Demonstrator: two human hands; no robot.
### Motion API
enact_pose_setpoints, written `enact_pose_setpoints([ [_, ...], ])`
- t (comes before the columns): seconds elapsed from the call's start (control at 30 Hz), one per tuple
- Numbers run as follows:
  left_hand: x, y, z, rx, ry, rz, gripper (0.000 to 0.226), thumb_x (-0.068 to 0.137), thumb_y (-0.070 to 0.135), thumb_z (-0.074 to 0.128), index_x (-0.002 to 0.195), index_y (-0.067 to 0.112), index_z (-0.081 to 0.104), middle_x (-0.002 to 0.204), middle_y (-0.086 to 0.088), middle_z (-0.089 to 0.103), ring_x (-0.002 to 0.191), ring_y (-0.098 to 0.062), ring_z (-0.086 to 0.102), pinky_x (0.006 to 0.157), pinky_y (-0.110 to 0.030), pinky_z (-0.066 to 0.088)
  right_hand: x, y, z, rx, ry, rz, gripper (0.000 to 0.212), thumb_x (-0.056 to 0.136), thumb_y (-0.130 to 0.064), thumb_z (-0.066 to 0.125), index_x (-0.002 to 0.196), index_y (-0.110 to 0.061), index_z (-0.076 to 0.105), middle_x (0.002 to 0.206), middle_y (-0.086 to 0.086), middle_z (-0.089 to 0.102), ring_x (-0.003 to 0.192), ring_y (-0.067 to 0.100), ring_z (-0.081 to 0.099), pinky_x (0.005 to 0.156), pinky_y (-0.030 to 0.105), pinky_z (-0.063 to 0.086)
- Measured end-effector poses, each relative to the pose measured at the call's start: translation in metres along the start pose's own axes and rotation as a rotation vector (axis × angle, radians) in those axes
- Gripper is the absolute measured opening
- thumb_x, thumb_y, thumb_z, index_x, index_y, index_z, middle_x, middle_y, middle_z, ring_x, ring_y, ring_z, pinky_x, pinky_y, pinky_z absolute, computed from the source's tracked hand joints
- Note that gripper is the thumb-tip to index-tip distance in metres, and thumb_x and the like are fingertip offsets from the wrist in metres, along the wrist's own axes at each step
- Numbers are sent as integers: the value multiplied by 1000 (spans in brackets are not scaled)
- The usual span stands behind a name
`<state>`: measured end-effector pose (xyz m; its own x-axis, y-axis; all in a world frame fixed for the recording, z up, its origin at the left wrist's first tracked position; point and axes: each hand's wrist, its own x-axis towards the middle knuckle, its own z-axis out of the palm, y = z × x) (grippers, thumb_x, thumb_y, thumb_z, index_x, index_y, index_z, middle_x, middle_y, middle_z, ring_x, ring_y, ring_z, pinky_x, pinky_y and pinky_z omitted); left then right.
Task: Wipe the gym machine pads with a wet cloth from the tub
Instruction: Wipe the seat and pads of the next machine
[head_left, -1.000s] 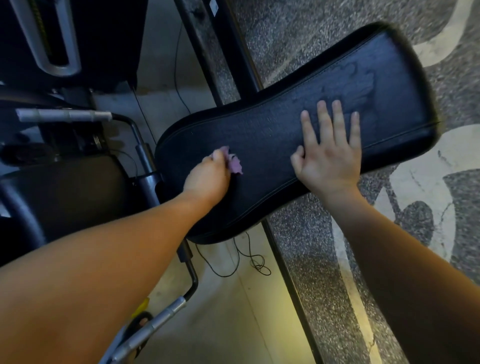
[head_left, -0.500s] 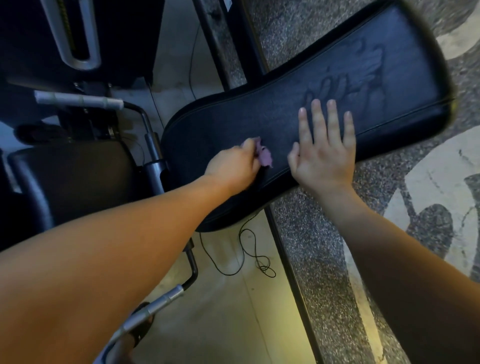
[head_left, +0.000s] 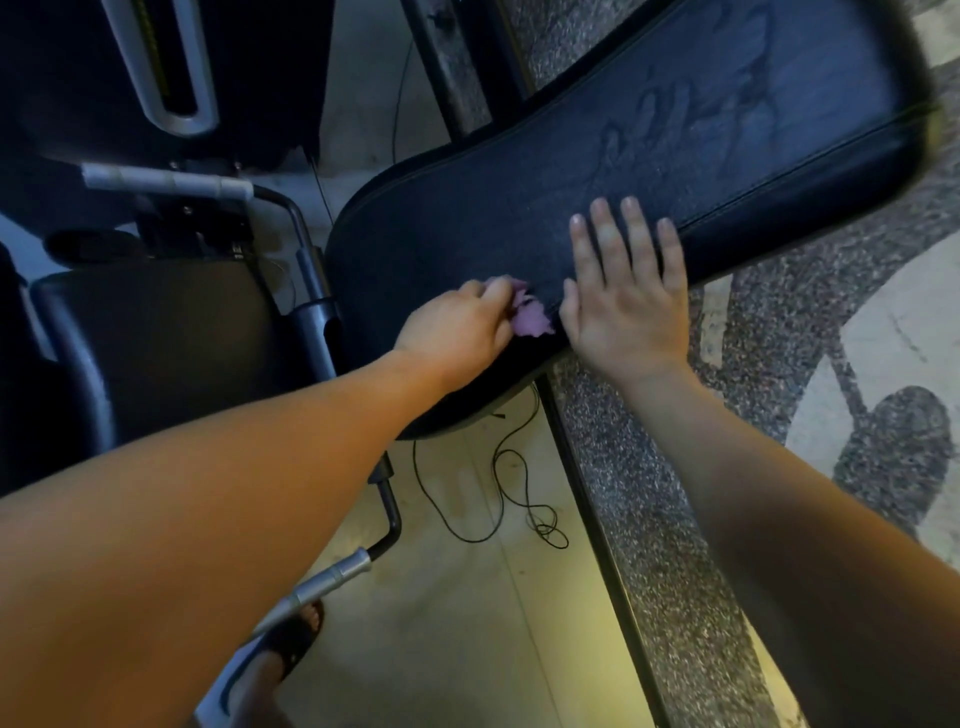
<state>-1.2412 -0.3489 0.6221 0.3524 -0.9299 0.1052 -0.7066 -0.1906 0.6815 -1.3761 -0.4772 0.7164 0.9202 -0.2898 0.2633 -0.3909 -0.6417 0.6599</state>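
On the near edge of the pad (head_left: 467, 223), your left hand (head_left: 457, 327) grips the pink cloth (head_left: 530, 318) against the surface. Your right hand (head_left: 628, 301) lies flat on the pad, fingers straight, just beside the cloth. A handprint mark (head_left: 691, 119) shows further up the pad.

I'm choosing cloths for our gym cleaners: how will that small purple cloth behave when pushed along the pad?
Probably floppy: the purple cloth bunches in irregular folds where the left hand grips it. Likely light, since the hand nearly covers it. It may drag rather than glide: the pad looks matte and holds a handprint mark.
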Motion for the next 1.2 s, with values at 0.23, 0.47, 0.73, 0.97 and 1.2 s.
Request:
enact_pose_setpoints([
  [0.23, -9, 6, 6, 2, -46, -112, 48, 106, 40, 33, 148, 19, 32, 132, -11, 57, 107, -28, 63, 78, -37, 48, 0, 2, 10, -16, 109, -16, 56, 104, -38, 37, 154, -13, 42, 158, 11, 43, 149, 33, 35, 123, 49, 16],
  [0.47, -10, 3, -2, 157, -189, -146, 38, 104, 32, 38, 138, 14, 39, 124, -15, 57, 101, -34, 60, 73, -40, 43, 1, 1, 11, 23, 137, -19, 51, 103, -36, 37, 147, -14, 51, 152, 11, 49, 145, 32, 41, 121, 49, 19],
  [0.73, -28, 4, -44, -219, -151, -322, 20, 95, 33, 58, 105, 16, 61, 96, 0, 62, 82, -14, 62, 63, -26, 47, -10, -6, -12, 349, 121, 43, 38, 99, -24, 44, 128, -11, 65, 143, 12, 56, 143, 33, 41, 124, 50, 19],
  [0.97, -46, 20, -52, -597, -173, -467, 30, 80, 30, 70, 109, 29, 60, 106, 0, 73, 97, -17, 72, 85, -40, 60, -84, -41, -31, 1073, -50, 299, 33, 102, -27, 54, 131, -12, 59, 126, 8, 54, 100, 16, 60, 91, 31, 50],
  [1.2, -37, 52, -36, -857, -347, -510, 27, 94, 5, 63, 120, 5, 56, 103, -19, 70, 87, -32, 72, 79, -56, 60, -107, -85, -41, 1684, -257, 643, 51, 87, -54, 70, 132, -36, 55, 127, -11, 63, 116, 8, 62, 99, 42, 53],
])
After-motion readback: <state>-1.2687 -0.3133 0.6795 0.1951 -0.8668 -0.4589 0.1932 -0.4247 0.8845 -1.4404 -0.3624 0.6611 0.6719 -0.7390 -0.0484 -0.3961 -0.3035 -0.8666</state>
